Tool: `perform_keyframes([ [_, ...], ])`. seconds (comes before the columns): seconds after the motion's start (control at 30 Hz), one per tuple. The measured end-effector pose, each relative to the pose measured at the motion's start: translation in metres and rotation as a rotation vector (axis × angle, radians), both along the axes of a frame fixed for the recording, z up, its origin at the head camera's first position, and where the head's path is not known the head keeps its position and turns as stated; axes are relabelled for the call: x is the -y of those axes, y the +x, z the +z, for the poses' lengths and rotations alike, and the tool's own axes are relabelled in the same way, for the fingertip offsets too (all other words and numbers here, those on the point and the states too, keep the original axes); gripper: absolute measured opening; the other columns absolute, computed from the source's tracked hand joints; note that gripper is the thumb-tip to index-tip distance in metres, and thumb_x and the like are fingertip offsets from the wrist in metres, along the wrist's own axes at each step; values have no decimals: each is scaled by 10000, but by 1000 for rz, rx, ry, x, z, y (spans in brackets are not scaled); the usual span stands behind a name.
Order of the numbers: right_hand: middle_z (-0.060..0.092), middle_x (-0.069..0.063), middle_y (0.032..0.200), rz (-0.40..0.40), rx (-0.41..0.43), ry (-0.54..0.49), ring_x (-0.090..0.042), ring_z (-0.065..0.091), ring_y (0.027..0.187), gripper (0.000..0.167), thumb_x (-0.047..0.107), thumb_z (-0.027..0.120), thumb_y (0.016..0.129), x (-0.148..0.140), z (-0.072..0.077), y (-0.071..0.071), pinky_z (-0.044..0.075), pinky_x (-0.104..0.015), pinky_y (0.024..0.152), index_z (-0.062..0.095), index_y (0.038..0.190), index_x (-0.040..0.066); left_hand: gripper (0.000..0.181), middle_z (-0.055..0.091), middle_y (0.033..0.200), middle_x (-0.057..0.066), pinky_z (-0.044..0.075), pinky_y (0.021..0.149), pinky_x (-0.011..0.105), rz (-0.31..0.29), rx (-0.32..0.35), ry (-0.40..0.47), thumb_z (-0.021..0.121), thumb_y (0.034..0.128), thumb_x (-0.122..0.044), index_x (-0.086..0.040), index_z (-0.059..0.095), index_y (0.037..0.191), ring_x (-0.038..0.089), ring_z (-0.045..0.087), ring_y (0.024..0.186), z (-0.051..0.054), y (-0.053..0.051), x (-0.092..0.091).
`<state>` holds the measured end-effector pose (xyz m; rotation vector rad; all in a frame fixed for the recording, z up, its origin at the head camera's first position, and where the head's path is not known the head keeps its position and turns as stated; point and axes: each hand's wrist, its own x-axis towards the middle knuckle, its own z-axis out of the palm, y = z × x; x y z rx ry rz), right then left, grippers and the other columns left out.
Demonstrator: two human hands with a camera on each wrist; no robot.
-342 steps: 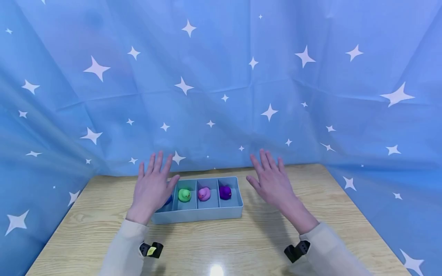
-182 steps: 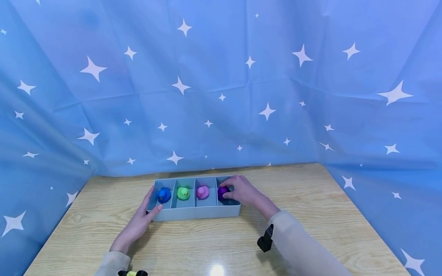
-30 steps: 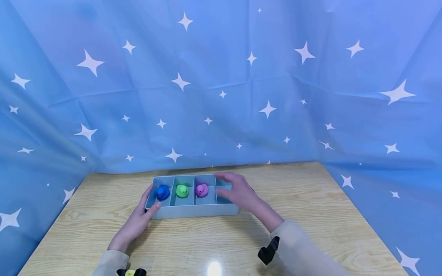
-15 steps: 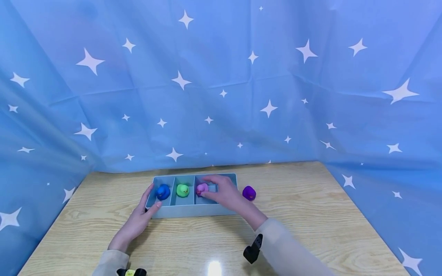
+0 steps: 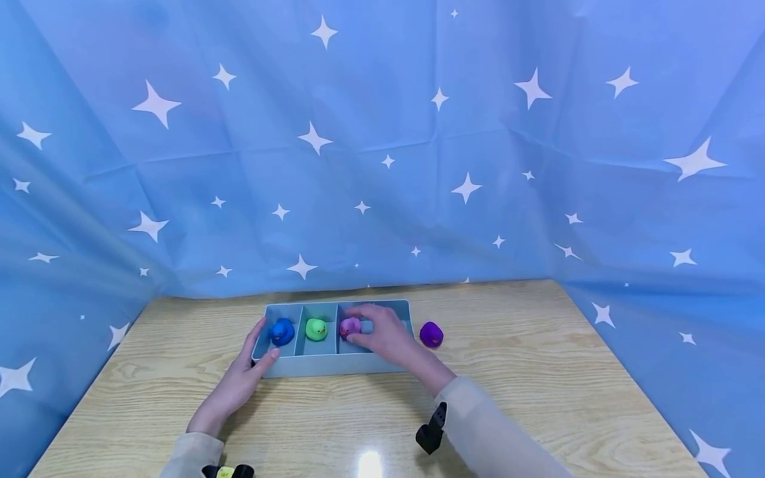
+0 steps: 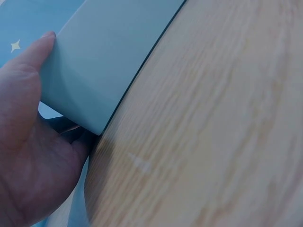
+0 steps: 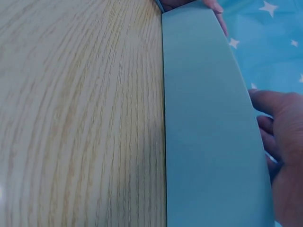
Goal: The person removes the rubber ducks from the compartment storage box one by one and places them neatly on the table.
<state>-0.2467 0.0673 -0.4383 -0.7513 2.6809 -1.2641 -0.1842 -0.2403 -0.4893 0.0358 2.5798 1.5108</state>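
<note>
moved purple duck (image 5: 431, 334) from rightmost compartment (image 5: 400, 309) to table (image 5: 538, 378), just right of tray (image 5: 329, 366), shifted right hand (image 5: 385, 333) over to pinch pink duck (image 5: 350, 326), brought left hand (image 5: 237, 380) down onto tray's left end

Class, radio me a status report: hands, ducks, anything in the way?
Left hand gripping left end of tray. Right hand, fingers around pink duck. Purple duck on table, beside tray. No obstruction seen.

I see off-white sleeves (image 5: 502, 435) on both arms, a small black camera (image 5: 430, 436) at each wrist, the left one bearing a yellow label (image 5: 225, 472)
</note>
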Motion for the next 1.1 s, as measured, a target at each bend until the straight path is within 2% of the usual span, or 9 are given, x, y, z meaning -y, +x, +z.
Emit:
perform_keyframes([
  [0.27, 640, -84, 1379, -37, -13, 25, -297, 552, 1325, 439, 157, 766, 946, 1, -2, -8, 457, -466, 1087, 655, 1363, 79, 773, -9, 1701, 216, 108, 1118, 764, 7, 9, -2, 469, 1083, -466, -338, -34, 1656, 547, 25, 1508, 0, 0, -1],
  [0.57, 623, -88, 1398, -7, -1, 105, -304, 541, 1334, 443, 151, 763, 948, 4, -1, -10, 459, -470, 1086, 652, 1371, 85, 764, -11, 1701, 216, 104, 1123, 762, 4, -4, 3, 463, 1089, -455, -328, -31, 1658, 545, 28, 1508, 0, 0, -1],
  [0.8, 675, -61, 1254, 12, -16, 170, -253, 609, 1175, 389, 152, 786, 929, 6, -2, -12, 513, -424, 1010, 699, 1302, 85, 776, -9, 1698, 225, 109, 1120, 761, 9, 19, -1, 465, 1084, -474, -334, -40, 1656, 550, 26, 1506, 0, 0, -1],
  [1.1, 710, -36, 1175, 31, -90, 207, -242, 636, 1112, 286, 157, 770, 944, 7, -3, -14, 522, -404, 981, 745, 1221, 89, 766, -13, 1697, 227, 104, 1112, 772, 5, 11, 4, 459, 1088, -462, -337, -41, 1655, 555, 22, 1504, 0, 0, -1],
])
